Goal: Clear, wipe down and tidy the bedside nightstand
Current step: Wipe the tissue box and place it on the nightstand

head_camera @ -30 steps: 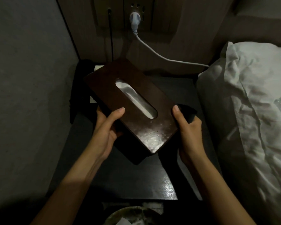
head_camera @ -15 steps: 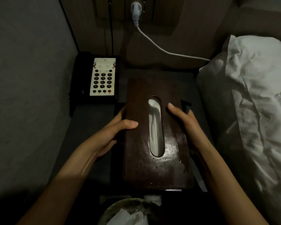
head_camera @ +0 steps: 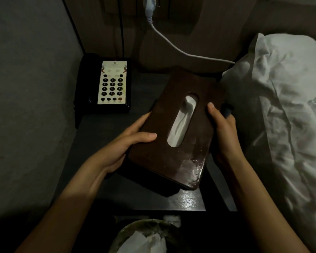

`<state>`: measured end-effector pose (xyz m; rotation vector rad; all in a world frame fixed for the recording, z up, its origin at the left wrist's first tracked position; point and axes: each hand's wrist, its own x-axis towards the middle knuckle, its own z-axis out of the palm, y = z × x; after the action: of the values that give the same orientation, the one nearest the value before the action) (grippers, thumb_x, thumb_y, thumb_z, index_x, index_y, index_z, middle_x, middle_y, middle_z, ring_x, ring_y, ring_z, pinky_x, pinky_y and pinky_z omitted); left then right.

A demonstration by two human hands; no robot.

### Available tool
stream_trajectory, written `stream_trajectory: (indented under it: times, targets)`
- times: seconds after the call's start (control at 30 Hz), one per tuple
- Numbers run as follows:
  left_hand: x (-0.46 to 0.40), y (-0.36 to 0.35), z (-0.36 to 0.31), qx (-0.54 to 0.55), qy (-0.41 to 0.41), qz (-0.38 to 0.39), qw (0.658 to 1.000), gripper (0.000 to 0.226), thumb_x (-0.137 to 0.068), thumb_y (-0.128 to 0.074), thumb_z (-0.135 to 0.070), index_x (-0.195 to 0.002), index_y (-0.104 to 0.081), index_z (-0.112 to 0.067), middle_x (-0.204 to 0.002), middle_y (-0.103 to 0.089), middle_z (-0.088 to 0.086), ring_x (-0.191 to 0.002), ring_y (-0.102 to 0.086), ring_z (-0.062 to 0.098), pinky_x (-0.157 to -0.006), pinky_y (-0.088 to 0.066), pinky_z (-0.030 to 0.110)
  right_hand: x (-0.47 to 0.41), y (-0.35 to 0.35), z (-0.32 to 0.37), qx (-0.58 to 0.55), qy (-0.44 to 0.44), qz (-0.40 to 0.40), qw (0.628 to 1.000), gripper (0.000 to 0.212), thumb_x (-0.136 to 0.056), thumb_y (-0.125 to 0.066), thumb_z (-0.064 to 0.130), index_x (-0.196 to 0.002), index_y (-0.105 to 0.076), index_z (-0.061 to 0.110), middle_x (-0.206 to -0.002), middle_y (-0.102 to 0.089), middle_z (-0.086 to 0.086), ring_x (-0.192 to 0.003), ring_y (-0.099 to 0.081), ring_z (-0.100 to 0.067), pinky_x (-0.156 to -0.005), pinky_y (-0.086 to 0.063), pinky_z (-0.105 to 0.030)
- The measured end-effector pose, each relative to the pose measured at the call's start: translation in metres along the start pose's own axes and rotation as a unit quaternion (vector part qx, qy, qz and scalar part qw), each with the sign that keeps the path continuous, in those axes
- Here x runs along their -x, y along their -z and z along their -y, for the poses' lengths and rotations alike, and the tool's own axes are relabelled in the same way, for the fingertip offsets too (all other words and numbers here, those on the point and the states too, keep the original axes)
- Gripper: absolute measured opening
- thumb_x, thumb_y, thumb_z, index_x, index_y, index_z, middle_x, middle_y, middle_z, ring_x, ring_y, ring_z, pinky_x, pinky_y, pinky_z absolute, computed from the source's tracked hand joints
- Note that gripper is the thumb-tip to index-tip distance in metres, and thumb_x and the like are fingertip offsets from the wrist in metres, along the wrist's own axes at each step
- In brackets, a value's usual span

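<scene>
Both hands grip a dark wooden tissue box (head_camera: 175,132) over the right half of the dark nightstand (head_camera: 102,128). The left hand (head_camera: 124,143) curls around the box's left long edge with its thumb lying on the lid. The right hand (head_camera: 224,132) clasps the right long edge, thumb on top, and also holds a small dark cloth (head_camera: 227,109) against the box's side. The box is turned at an angle, its far end pointing right, white tissue showing in the slot. A black telephone (head_camera: 106,84) sits at the far left corner. A white pillow (head_camera: 288,99) lies to the right, and a bin (head_camera: 146,234) stands near the front edge.
</scene>
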<state>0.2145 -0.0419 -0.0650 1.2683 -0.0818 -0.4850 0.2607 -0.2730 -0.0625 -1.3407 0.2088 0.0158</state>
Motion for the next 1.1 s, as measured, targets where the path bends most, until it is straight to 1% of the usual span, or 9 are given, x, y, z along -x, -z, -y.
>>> stream_trajectory:
  times: [0.1,0.23,0.37,0.47,0.53,0.6,0.77,0.93,1.1]
  targets:
    - [0.004,0.006,-0.005,0.016,0.022,0.030,0.999,0.051,-0.078,-0.063,-0.022,-0.122,-0.060,-0.048,-0.129,-0.063,-0.007,-0.119,-0.060,0.016,-0.090,-0.053,0.026,-0.005,0.008,0.008,-0.009,-0.013,-0.004,1.000,0.044,-0.092,-0.063,0.036,-0.130,-0.060,0.014,-0.118,-0.071,-0.007,-0.105,-0.070,-0.021,-0.087,-0.057,-0.035]
    - [0.010,0.012,-0.008,0.021,0.061,0.086,0.994,0.046,-0.072,-0.063,-0.024,-0.108,-0.067,-0.053,-0.118,-0.068,-0.013,-0.110,-0.065,0.010,-0.080,-0.054,0.019,-0.008,0.032,0.029,0.026,-0.050,-0.004,0.998,0.026,-0.086,-0.068,0.037,-0.103,-0.075,0.018,-0.091,-0.076,-0.003,-0.082,-0.074,-0.016,-0.067,-0.057,-0.025]
    - [0.014,0.017,-0.012,0.039,0.118,0.132,0.983,0.043,-0.074,-0.058,-0.022,-0.101,-0.070,-0.052,-0.111,-0.070,-0.018,-0.104,-0.067,0.006,-0.077,-0.053,0.016,-0.002,0.059,0.041,0.105,-0.207,0.055,0.971,0.070,-0.048,-0.089,0.048,-0.110,-0.072,0.019,-0.096,-0.074,-0.007,-0.081,-0.075,-0.022,-0.068,-0.058,-0.032]
    - [0.016,0.021,-0.010,0.043,0.135,0.129,0.981,0.042,-0.072,-0.060,-0.020,-0.104,-0.072,-0.045,-0.113,-0.071,-0.011,-0.105,-0.067,0.008,-0.078,-0.053,0.017,0.001,0.060,0.049,0.125,-0.193,0.120,0.966,0.033,-0.055,-0.084,0.040,-0.084,-0.081,0.024,-0.076,-0.076,-0.002,-0.067,-0.074,-0.014,-0.059,-0.058,-0.025]
    - [0.016,0.022,-0.007,0.052,0.125,0.088,0.987,0.037,-0.072,-0.066,-0.021,-0.106,-0.074,-0.035,-0.114,-0.071,-0.001,-0.104,-0.068,0.013,-0.077,-0.054,0.019,0.001,0.051,0.053,0.099,-0.168,0.127,0.973,0.014,-0.065,-0.073,0.036,-0.075,-0.081,0.032,-0.070,-0.075,0.002,-0.061,-0.072,-0.010,-0.055,-0.056,-0.021]
    - [0.015,0.023,-0.006,0.077,0.097,0.006,0.992,0.025,-0.078,-0.067,-0.037,-0.096,-0.078,-0.024,-0.102,-0.074,0.005,-0.091,-0.072,0.013,-0.069,-0.056,0.020,-0.003,0.049,0.051,0.085,-0.157,0.116,0.977,0.014,-0.076,-0.068,0.032,-0.077,-0.081,0.035,-0.074,-0.076,0.004,-0.064,-0.073,-0.010,-0.054,-0.056,-0.021]
    - [0.004,0.031,-0.006,0.185,0.022,-0.166,0.968,0.056,-0.083,-0.050,-0.064,-0.112,-0.073,-0.022,-0.120,-0.069,0.005,-0.104,-0.068,0.019,-0.086,-0.055,0.035,-0.006,0.043,0.039,0.012,-0.149,0.006,0.989,0.023,-0.091,-0.061,0.033,-0.090,-0.079,0.020,-0.088,-0.077,-0.003,-0.077,-0.075,-0.017,-0.068,-0.058,-0.029]
    - [-0.008,0.011,0.004,0.225,-0.071,-0.182,0.954,0.052,-0.086,-0.062,-0.046,-0.132,-0.053,-0.025,-0.132,-0.062,0.002,-0.122,-0.059,0.023,-0.095,-0.051,0.048,-0.009,0.021,0.016,-0.049,-0.028,-0.064,0.996,0.040,-0.093,-0.060,0.021,-0.130,-0.060,0.003,-0.121,-0.068,-0.014,-0.106,-0.068,-0.023,-0.088,-0.055,-0.031]
    - [-0.010,0.009,0.005,0.188,-0.129,-0.273,0.934,0.046,-0.078,-0.073,-0.024,-0.121,-0.056,-0.031,-0.119,-0.069,-0.005,-0.112,-0.065,0.015,-0.082,-0.057,0.039,-0.013,0.014,0.000,-0.038,-0.001,-0.015,0.999,0.046,-0.095,-0.059,0.028,-0.137,-0.055,0.011,-0.127,-0.067,-0.009,-0.110,-0.068,-0.018,-0.078,-0.056,-0.022]
